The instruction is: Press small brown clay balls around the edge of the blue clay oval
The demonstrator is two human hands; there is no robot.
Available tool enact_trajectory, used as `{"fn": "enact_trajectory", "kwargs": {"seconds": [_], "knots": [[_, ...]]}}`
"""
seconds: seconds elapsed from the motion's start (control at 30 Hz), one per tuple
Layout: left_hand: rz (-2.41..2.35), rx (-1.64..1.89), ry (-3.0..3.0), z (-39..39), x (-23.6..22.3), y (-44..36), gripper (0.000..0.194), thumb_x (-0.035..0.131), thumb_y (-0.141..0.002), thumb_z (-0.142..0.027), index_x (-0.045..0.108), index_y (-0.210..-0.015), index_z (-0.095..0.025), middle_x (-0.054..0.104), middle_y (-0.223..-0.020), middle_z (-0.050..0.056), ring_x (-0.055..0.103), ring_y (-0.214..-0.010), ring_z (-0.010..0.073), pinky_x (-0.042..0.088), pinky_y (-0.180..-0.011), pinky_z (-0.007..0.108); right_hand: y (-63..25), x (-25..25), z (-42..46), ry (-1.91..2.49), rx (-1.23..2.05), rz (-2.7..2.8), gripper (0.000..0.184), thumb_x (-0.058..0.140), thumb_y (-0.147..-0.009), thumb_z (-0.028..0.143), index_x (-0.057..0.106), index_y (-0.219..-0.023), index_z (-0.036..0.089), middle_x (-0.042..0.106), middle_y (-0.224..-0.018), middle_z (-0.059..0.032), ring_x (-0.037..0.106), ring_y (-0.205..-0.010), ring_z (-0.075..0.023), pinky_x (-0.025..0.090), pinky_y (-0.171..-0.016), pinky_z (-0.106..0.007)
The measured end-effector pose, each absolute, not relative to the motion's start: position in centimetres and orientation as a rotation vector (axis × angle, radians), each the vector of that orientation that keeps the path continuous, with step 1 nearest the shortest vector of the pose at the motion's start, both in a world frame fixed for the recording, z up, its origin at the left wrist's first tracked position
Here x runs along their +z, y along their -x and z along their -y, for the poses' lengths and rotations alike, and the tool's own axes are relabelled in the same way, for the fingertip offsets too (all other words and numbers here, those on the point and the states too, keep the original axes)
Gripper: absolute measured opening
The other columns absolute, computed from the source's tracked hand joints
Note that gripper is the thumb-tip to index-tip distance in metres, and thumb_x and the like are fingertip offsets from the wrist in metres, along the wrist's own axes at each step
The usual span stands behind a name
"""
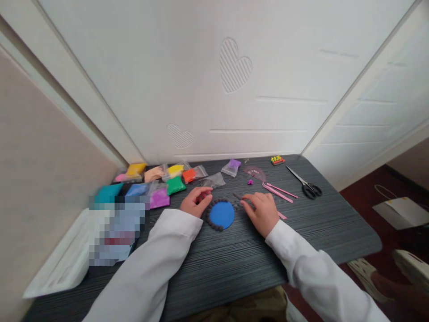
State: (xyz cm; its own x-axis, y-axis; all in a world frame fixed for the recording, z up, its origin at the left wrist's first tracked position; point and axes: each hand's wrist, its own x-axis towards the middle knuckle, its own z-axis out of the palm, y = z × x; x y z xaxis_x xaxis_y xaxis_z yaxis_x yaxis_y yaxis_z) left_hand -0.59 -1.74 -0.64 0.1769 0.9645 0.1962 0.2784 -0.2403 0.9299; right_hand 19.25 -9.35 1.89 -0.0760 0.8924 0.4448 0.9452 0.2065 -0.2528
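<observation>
A flat blue clay disc [222, 215] lies on the dark table, with small dark clay balls [212, 221] set along its left side, from top to bottom. My left hand [197, 201] is at the disc's upper left, thumb and fingers curled together; anything between them is too small to make out. My right hand [260, 213], right of the disc, pinches a thin dark stick-like piece [237, 197] whose tip points up and left. A pink flat end [282, 216] shows beside the right wrist; whether it belongs to the held piece is hidden.
Bagged coloured clay, including a green pack [175, 184] and a magenta pack [160, 197], lies at left by a white tray [63, 255]. Black-handled scissors [311, 190], pink tools [279, 192], a clear protractor [255, 173] and a purple bit [250, 182] lie at right.
</observation>
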Motion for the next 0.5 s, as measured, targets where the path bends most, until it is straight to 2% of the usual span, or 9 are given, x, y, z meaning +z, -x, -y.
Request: {"fn": "enact_trajectory", "kwargs": {"seconds": [0.1,0.2,0.27,0.37,0.5], "knots": [[-1.023,1.121,-1.445,1.8,-0.3,0.6,0.040,0.059,-0.063,-0.036,0.054,-0.099,-0.019,0.058,-0.087,0.005,0.052,-0.072,0.0121,0.043,-0.062,0.025,-17.3,3.3,7.9,1.569,-0.121,2.033,0.021,0.042,-0.082,0.033,0.057,-0.092,0.022,0.060,-0.077,-0.0020,0.052,-0.077,-0.0144,0.026,-0.072,-0.030],[-0.829,1.143,-1.168,1.8,-0.1,0.6,0.049,0.066,-0.057,-0.032,0.051,-0.102,-0.020,0.059,-0.086,0.004,0.053,-0.064,0.0099,0.039,-0.050,0.021,-15.0,4.0,6.6,1.483,-0.110,2.032,0.021,0.041,-0.082,0.033,0.057,-0.092,0.023,0.060,-0.075,-0.0017,0.050,-0.076,-0.0147,0.025,-0.073,-0.032],[-0.789,1.132,-1.030,1.7,0.0,0.7,0.043,0.070,-0.053,-0.028,0.055,-0.093,-0.019,0.060,-0.079,0.002,0.052,-0.057,0.0085,0.037,-0.046,0.019,-13.9,3.9,6.2,1.477,-0.082,2.019,0.021,0.041,-0.082,0.033,0.057,-0.092,0.024,0.059,-0.074,-0.0011,0.050,-0.076,-0.0148,0.024,-0.073,-0.033],[-0.819,1.093,-0.962,1.8,0.1,0.9,0.027,0.071,-0.051,-0.024,0.060,-0.075,-0.017,0.060,-0.063,-0.001,0.051,-0.051,0.0069,0.041,-0.048,0.020,-13.1,3.4,6.2,1.473,-0.041,2.009,0.020,0.042,-0.082,0.032,0.057,-0.091,0.024,0.059,-0.073,-0.0013,0.049,-0.075,-0.0150,0.024,-0.073,-0.033],[-0.828,1.058,-0.934,2.0,-0.1,0.8,0.019,0.071,-0.052,-0.021,0.060,-0.068,-0.016,0.059,-0.055,-0.003,0.053,-0.049,0.0067,0.043,-0.051,0.018,-13.1,3.1,6.6,1.470,-0.034,2.010,0.020,0.043,-0.081,0.033,0.058,-0.090,0.025,0.058,-0.071,-0.0013,0.048,-0.074,-0.0148,0.023,-0.074,-0.034]]}}
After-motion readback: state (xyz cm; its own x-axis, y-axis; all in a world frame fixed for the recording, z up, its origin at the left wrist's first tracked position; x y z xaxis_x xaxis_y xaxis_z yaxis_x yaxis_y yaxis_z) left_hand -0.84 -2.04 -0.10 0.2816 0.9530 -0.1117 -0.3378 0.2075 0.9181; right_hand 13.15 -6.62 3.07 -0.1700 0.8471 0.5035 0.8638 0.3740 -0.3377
